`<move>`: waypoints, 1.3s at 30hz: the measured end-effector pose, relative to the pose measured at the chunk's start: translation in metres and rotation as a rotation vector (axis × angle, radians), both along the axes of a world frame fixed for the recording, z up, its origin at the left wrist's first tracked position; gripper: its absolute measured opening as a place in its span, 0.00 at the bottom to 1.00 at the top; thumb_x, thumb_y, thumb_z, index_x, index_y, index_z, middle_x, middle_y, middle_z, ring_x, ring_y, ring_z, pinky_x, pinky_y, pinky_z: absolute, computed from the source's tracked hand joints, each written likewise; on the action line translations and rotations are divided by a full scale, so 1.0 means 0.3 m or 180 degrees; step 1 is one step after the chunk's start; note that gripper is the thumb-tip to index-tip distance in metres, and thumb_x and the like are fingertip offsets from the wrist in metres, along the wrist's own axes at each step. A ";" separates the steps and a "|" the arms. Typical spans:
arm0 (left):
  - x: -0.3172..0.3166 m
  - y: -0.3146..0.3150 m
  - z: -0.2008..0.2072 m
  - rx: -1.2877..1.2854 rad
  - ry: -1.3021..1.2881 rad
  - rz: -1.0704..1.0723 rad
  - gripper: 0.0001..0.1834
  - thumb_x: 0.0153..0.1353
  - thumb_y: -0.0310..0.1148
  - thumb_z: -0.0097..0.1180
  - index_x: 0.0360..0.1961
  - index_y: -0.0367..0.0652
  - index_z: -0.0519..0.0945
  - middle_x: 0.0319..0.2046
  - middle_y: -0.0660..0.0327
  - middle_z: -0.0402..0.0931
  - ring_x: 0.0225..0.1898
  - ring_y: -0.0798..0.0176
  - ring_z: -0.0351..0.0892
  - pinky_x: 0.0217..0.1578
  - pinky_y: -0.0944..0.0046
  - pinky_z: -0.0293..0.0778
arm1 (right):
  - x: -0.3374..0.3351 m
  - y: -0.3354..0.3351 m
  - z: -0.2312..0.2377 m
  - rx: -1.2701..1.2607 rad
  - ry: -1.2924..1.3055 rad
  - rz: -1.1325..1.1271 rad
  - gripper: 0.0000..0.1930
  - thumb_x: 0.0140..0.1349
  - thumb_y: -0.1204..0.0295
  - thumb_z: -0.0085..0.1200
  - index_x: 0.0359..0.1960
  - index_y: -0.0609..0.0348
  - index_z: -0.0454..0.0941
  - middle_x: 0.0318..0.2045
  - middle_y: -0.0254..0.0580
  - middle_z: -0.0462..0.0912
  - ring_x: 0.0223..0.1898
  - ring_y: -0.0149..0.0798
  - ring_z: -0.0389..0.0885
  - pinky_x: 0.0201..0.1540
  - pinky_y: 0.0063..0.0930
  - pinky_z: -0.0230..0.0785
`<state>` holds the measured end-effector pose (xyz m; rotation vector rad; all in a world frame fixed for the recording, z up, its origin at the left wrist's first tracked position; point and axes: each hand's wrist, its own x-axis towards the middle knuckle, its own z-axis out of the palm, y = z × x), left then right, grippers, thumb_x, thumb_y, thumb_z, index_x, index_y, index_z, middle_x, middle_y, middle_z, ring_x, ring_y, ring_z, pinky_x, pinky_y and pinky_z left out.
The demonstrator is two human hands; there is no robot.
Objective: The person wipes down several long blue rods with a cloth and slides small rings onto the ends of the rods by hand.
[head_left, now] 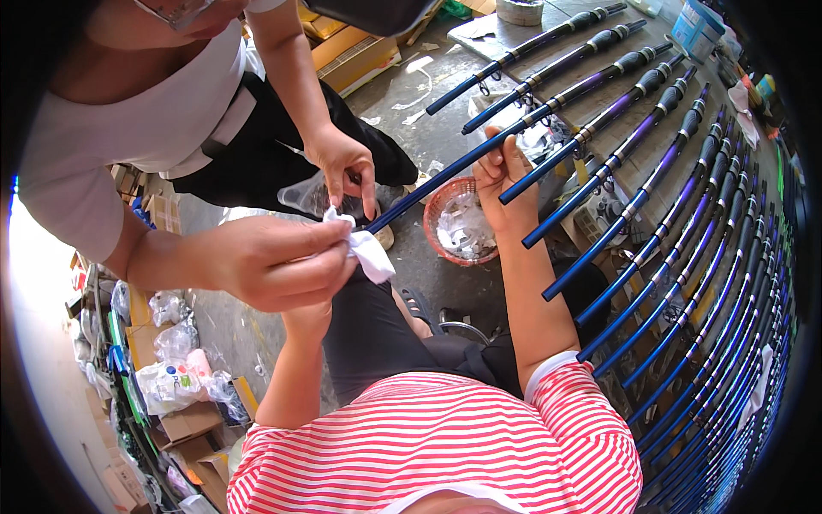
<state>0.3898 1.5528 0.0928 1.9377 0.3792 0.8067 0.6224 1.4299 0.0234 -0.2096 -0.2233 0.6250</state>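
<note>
A long blue fishing rod [445,176] slants from the middle up to the bench at the upper right. My right hand [501,180] is closed around it partway along, fingers curled and thumb raised. My left hand [306,321] is near the rod's lower end; its fingers are hidden behind the co-worker's hand [274,261]. That person, in a white top, pinches a white cloth [370,253] at the rod's lower end. The co-worker's other hand [342,167] touches the cloth from above. Several similar blue rods [591,201] lie in a row at my right.
The rods' dark grips rest on a grey bench [574,17], with a blue tub [698,30] at its far side. A red basket [437,244] of white scraps stands on the floor. Cardboard boxes [193,420] and plastic bags [175,381] crowd the left. Another carton [355,60] lies behind the co-worker.
</note>
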 end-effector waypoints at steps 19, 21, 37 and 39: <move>-0.035 0.006 -0.058 -0.1037 -0.0414 0.0415 0.08 0.46 0.13 0.54 0.25 0.37 0.75 0.27 0.63 0.76 0.30 0.74 0.72 0.30 0.76 0.67 | 0.003 0.011 -0.018 0.0079 0.0000 0.0041 0.15 0.60 0.66 0.44 0.40 0.67 0.71 0.18 0.32 0.65 0.19 0.25 0.61 0.23 0.16 0.55; -0.033 0.002 -0.045 -0.1177 -0.0326 0.0456 0.07 0.46 0.13 0.54 0.24 0.36 0.75 0.26 0.63 0.75 0.28 0.75 0.72 0.28 0.76 0.67 | 0.006 0.011 -0.019 0.0103 -0.0005 0.0051 0.15 0.60 0.66 0.44 0.40 0.67 0.71 0.18 0.32 0.64 0.19 0.25 0.61 0.23 0.16 0.55; -0.088 0.057 -0.079 -0.0637 -0.0208 0.0536 0.07 0.43 0.21 0.59 0.26 0.38 0.75 0.24 0.66 0.74 0.28 0.78 0.71 0.28 0.75 0.66 | 0.002 0.020 -0.019 0.0073 -0.0087 0.0095 0.15 0.60 0.66 0.44 0.40 0.67 0.69 0.18 0.30 0.63 0.20 0.24 0.60 0.23 0.16 0.56; -0.090 0.054 -0.092 -0.0747 -0.0617 0.0625 0.15 0.44 0.23 0.61 0.35 0.38 0.74 0.33 0.62 0.74 0.34 0.73 0.73 0.33 0.70 0.68 | 0.000 0.022 -0.019 0.0057 -0.0113 0.0092 0.15 0.60 0.66 0.44 0.40 0.66 0.70 0.18 0.30 0.63 0.20 0.24 0.60 0.23 0.16 0.56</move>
